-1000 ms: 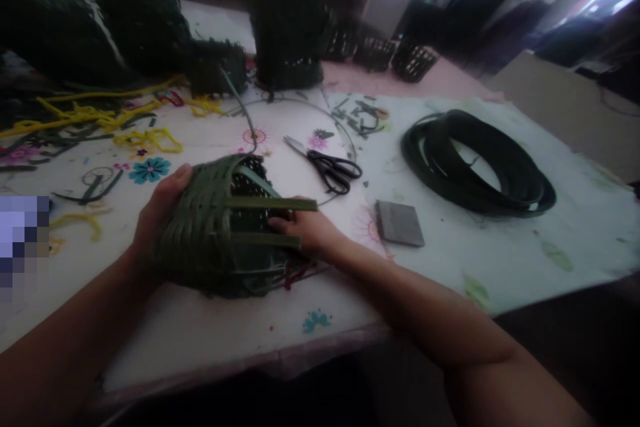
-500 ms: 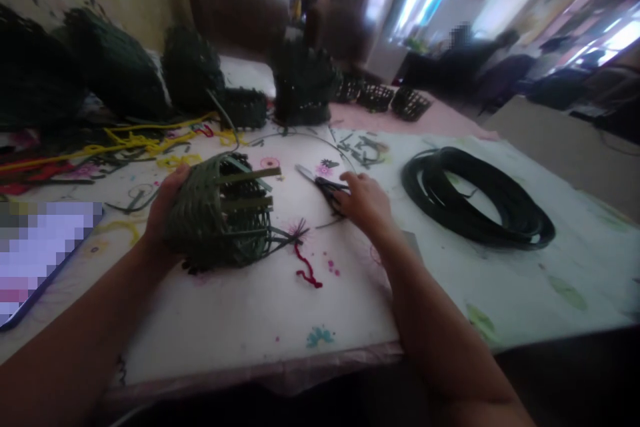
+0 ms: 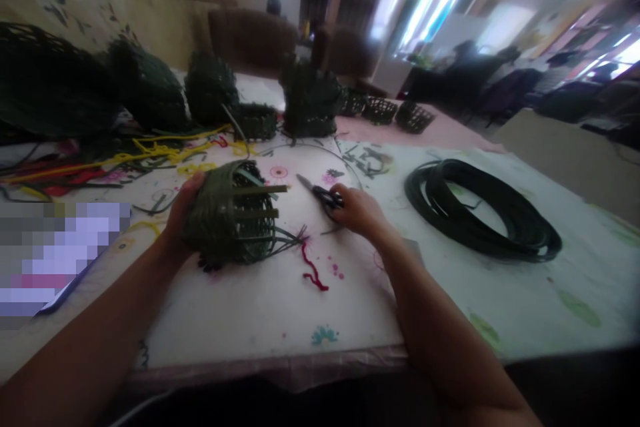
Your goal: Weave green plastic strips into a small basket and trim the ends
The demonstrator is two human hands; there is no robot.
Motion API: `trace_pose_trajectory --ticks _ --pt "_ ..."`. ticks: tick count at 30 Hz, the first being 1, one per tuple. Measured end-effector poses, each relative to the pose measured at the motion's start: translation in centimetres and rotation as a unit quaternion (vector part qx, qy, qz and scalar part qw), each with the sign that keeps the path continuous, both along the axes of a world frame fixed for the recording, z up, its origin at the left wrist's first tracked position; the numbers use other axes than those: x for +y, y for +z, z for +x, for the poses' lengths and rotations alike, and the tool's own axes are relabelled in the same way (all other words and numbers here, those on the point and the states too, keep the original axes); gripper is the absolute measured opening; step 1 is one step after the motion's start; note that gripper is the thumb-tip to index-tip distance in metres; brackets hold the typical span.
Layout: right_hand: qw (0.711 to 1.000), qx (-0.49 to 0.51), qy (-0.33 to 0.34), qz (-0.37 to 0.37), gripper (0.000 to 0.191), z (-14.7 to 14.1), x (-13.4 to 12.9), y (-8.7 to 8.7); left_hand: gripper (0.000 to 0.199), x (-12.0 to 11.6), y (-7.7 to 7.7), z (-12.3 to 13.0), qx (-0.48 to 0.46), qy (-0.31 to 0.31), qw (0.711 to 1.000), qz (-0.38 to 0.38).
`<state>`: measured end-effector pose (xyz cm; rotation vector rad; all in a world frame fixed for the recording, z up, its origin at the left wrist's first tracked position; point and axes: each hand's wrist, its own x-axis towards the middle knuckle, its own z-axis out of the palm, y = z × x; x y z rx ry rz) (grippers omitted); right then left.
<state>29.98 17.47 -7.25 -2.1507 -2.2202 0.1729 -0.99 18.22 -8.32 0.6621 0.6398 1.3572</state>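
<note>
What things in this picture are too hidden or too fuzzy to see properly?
- Scissors: head view; the right hand covers the handles, so only the blades show.
- Left hand: its fingers are hidden behind the green woven basket.
- Flat thing at the left edge: blurred out and cut off by the frame.
- Dark baskets at the back: too blurred to make out the weave.

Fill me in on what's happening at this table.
A person is weaving. The left hand steadies a small half-woven green strip basket lying on its side on the white flowered tablecloth. The right hand closes on black-handled scissors. A coil of dark green strapping lies to the right.
</note>
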Motion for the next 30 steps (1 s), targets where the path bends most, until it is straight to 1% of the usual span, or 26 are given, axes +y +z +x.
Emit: trace_pose_trajectory --ticks 3,5,6,8,9,10,12,14,17,21,24,27,30 --pt "0.998 -0.010 0.015 -0.056 0.049 -0.9 0.4 1.1 0.032 -0.2 0.2 0.3 0.028 0.039 0.999 -0.006" --pt "0.997 -0.038 0.007 -0.072 0.040 -1.2 0.6 1.8 0.031 -0.2 0.1 0.3 0.034 0.040 0.999 -0.009" --pt "0.997 -0.047 0.002 -0.066 0.036 -1.2 0.5 2.1 0.030 -0.1 0.1 0.3 0.037 0.040 0.998 -0.009" --pt "0.999 -0.038 0.011 -0.024 0.034 -0.9 -0.1 2.5 0.028 0.1 0.0 0.1 0.046 0.038 0.998 -0.013" --pt "0.999 -0.018 0.030 0.007 0.037 -0.5 -0.6 2.7 0.027 0.2 -0.1 0.0 0.053 0.037 0.998 -0.017" --pt "0.997 0.009 0.063 0.036 0.042 -0.1 -1.3 2.8 0.027 0.3 -0.2 -0.1 0.061 0.034 0.997 -0.022" --pt "0.988 0.051 0.135 0.058 0.046 0.7 -2.9 3.0 0.026 0.4 -0.4 -0.2 0.076 0.031 0.996 -0.029" --pt "0.979 0.035 0.182 0.079 0.044 1.3 -4.3 3.2 0.024 0.6 -0.5 -0.3 0.086 0.045 0.995 -0.025" --pt "0.967 -0.010 0.225 0.117 0.047 1.2 -5.5 3.1 0.023 0.6 -0.6 0.0 0.095 0.060 0.993 -0.029" --pt "0.938 -0.079 0.277 0.194 0.046 -0.1 -5.6 2.6 0.029 0.4 -0.6 0.3 0.083 0.048 0.993 -0.069" --pt "0.918 -0.097 0.308 0.232 0.044 -1.2 -5.2 2.1 0.032 0.3 -0.5 0.4 0.073 0.045 0.994 -0.066" --pt "0.913 -0.095 0.315 0.239 0.042 -1.9 -4.8 2.1 0.032 0.3 -0.6 0.3 0.065 0.030 0.995 -0.074" --pt "0.913 -0.097 0.318 0.235 0.043 -2.2 -4.7 2.4 0.029 0.3 -0.7 0.3 0.060 0.022 0.994 -0.085"
